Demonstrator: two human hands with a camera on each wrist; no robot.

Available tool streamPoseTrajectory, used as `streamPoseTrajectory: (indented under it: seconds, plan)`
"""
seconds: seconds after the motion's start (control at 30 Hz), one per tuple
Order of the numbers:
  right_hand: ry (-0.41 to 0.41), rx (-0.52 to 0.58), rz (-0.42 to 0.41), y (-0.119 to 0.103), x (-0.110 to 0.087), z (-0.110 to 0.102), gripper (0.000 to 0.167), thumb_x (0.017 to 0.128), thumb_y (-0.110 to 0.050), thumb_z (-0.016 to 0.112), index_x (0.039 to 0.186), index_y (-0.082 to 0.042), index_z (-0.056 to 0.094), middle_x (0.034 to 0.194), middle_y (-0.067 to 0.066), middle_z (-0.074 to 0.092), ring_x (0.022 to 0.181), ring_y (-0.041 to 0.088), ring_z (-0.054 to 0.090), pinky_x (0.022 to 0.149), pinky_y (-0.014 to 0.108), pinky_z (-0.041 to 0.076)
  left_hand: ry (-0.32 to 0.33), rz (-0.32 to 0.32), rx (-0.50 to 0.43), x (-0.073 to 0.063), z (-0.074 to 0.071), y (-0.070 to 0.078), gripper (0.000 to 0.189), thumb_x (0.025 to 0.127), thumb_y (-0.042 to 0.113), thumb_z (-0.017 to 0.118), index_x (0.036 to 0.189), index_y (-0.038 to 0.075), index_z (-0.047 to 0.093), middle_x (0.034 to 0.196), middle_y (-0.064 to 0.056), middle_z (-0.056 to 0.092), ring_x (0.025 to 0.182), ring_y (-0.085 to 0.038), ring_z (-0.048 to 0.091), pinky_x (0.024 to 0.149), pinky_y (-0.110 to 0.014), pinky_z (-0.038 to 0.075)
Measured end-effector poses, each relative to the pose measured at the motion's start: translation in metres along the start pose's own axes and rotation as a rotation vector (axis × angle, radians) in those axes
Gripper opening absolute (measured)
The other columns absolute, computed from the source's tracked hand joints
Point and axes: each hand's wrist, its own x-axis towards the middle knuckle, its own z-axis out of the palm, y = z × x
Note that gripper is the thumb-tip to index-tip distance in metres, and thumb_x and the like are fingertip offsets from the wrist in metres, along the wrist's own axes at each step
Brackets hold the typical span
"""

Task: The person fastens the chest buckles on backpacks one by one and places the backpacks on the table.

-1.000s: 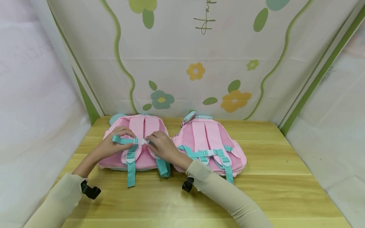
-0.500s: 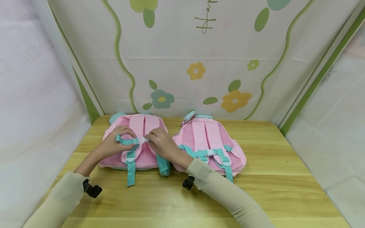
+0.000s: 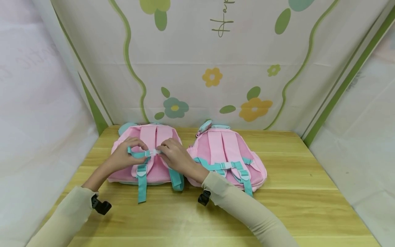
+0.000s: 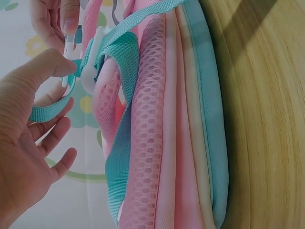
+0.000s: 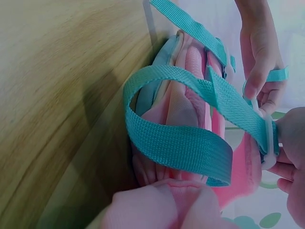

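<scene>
A pink backpack (image 3: pixel 158 175) with teal straps lies at the left, its shoulder straps facing up. Over it, my left hand (image 3: pixel 120 158) pinches the teal chest strap (image 3: pixel 137 154) at the left side of a white buckle (image 3: pixel 153 152). Thumb and index finger do the pinching, and the strap's tail loops inside the hand. My right hand (image 3: pixel 179 156) pinches the buckle's right side, its fingertips partly hidden. The two halves sit end to end between the hands. In the right wrist view, a wide teal loop of webbing (image 5: pixel 181 148) hangs in front of the bag.
A second pink backpack (image 3: pixel 259 171) lies close on the right, its white chest buckle (image 3: pixel 226 165) joined across the straps. Both bags rest on a wood-grain table (image 3: pixel 308 206). Behind stands a white flower-print cloth wall (image 3: pixel 191 79), with side walls left and right.
My left hand has shifted slightly right with the chest strap, and the buckle has risen a little. The webbing below my right hand has curled into a loop. The right-hand backpack is unmoved.
</scene>
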Motion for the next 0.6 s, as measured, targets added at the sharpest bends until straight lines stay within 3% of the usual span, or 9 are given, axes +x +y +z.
streamPoseTrajectory:
  seconds: [0.3,0.6]
  plan:
    - [-0.006,-0.009,0.0,0.0013,0.0006,-0.002,0.016,0.095,-0.012,0.072,0.109,-0.005,0.075,0.101,0.006,0.07,0.096,0.019,0.064,0.087,0.027,0.053,-0.031,-0.006,0.014,0.0034,0.0007,0.0025,0.026,0.077,0.004,0.086,0.096,0.013,0.072,0.097,0.002,0.069,0.099,-0.014,0.057,0.087,-0.044,0.052]
    - [-0.019,0.001,0.001,0.0028,-0.0011,-0.0028,0.016,0.095,-0.013,0.073,0.109,-0.006,0.075,0.103,0.006,0.07,0.098,0.019,0.064,0.088,0.026,0.053,-0.024,0.014,0.005,0.0029,0.0032,0.0025,0.025,0.078,0.004,0.086,0.097,0.013,0.073,0.097,0.001,0.07,0.101,-0.013,0.056,0.087,-0.041,0.052]
